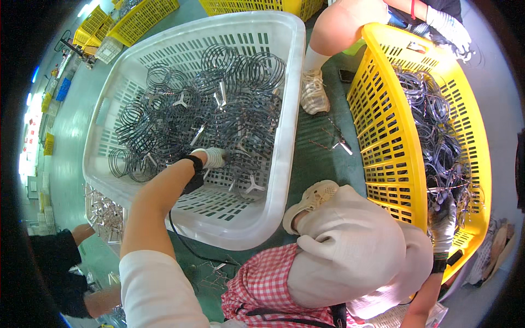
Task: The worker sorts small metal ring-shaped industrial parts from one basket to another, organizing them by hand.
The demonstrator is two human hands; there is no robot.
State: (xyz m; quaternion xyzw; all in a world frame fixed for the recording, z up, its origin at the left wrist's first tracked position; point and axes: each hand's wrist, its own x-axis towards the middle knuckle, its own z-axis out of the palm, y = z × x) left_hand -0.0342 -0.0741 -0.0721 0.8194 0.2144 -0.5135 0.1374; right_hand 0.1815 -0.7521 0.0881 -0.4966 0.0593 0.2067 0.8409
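Note:
My left hand [213, 157], in a white glove with a black band at the wrist, reaches down among dark coiled wire pieces [219, 68] in a large white basket [290, 158]. Its fingers are hidden by the hand and the coils. Silvery three-armed metal pieces [253, 185] lie among these coils. Far to the right, my right hand [442, 221], in a greyish glove, is inside a yellow basket [385, 123]. The fingertips touch a tangled heap of dark wire loops [435, 131], and I cannot make out whether they grip any.
Another person's gloved hand [451, 30] is above the yellow basket's far end. That person's shoe [315, 93] stands between the baskets. A loose metal piece with wires [343, 146] lies on the green floor. More metal parts [104, 216] fill a container at left. Another person's arms show lower left.

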